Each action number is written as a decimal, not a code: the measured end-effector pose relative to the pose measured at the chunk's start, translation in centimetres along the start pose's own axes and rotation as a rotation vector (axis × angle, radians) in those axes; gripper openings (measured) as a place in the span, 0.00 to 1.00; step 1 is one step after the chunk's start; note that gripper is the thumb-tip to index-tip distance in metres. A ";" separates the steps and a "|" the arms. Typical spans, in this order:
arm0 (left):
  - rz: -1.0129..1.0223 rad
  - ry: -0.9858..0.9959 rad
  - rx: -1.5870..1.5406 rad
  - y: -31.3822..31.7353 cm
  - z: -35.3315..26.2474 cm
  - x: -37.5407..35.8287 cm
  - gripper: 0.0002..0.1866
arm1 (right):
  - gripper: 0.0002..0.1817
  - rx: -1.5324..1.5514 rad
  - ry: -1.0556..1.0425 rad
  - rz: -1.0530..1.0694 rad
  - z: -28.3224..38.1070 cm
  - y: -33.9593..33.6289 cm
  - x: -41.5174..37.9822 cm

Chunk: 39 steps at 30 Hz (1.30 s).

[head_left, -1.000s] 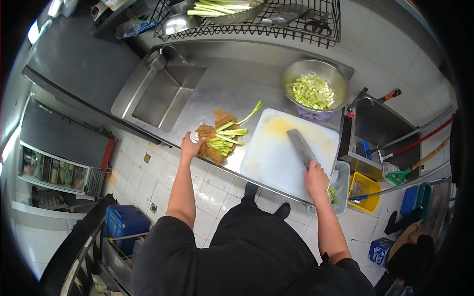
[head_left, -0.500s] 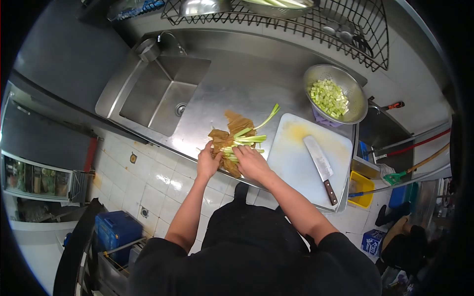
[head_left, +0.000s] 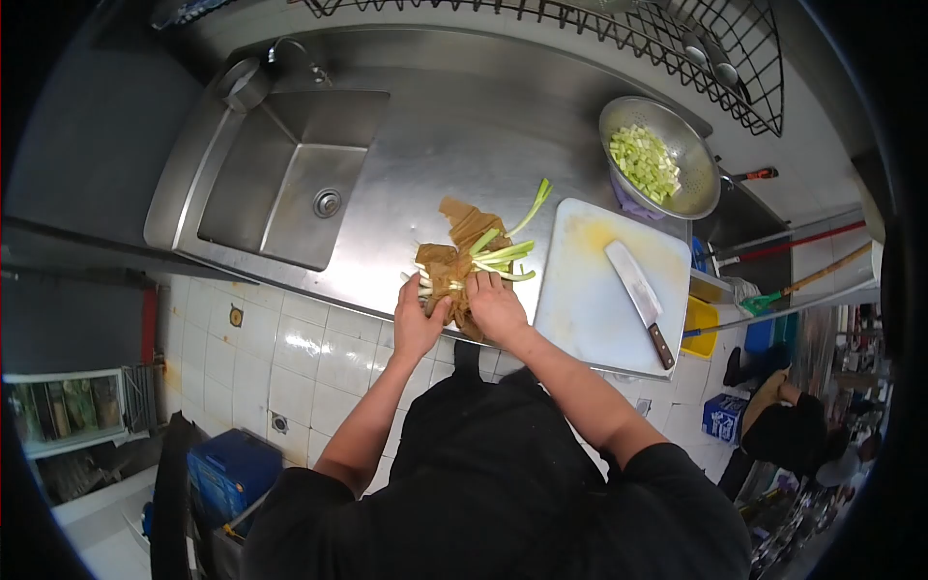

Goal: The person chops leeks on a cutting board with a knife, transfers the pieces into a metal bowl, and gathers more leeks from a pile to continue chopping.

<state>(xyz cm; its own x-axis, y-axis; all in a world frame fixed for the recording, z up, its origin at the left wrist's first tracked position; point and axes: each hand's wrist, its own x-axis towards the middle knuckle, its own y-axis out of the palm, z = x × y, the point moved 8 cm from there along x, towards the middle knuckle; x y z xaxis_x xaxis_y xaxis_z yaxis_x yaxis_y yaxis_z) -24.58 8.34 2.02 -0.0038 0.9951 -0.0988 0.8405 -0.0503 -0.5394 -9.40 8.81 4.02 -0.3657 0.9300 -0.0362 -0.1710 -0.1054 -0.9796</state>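
A bunch of spring onions (head_left: 505, 255) lies at the counter's front edge, partly covered by crumpled brown paper (head_left: 473, 222). White root ends point left and cut green stalks stick out to the right. My left hand (head_left: 418, 319) curls its fingers and thumb around the bunch's left end. Bent fingers of my right hand (head_left: 495, 307) press on the paper and stalks from the right. Beside it lies a white cutting board (head_left: 590, 300), bearing a knife (head_left: 634, 290) with a wooden handle. The undersides of the bunch and some fingertips are hidden.
At the back right, a metal colander (head_left: 691, 155) holds chopped pale-green pieces. A steel sink (head_left: 280, 193) is set into the counter at left, with a tap above it. A wire rack (head_left: 541, 14) runs along the wall. Another person (head_left: 788, 420) is at far right.
The brown paper now covers more of the stalks' middle, and white ends show at left. Both hands remain on the bunch with shifted fingers. The camera view has moved slightly.
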 end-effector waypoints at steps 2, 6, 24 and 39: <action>-0.069 0.112 0.041 -0.5 -1.7 -0.4 0.48 | 0.19 0.014 0.021 0.050 -0.6 -0.2 0.2; 0.055 0.158 0.285 0.3 -3.4 0.5 0.55 | 0.19 -0.037 0.064 0.077 -0.4 -2.2 0.1; 0.377 0.216 0.678 1.7 -5.0 4.4 0.43 | 0.13 -0.212 0.078 0.213 -5.8 -6.5 -2.2; 0.337 0.097 0.728 0.1 -2.7 9.6 0.40 | 0.21 0.774 0.844 -0.098 -19.5 -3.0 -14.7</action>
<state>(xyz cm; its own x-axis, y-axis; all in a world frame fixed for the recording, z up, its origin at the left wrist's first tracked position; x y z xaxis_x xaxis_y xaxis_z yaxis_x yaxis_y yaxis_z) -23.06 18.13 3.27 0.2619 0.9179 -0.2982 0.2246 -0.3585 -0.9061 14.33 2.34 3.60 0.3597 0.8549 -0.3738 -0.7883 0.0641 -0.6120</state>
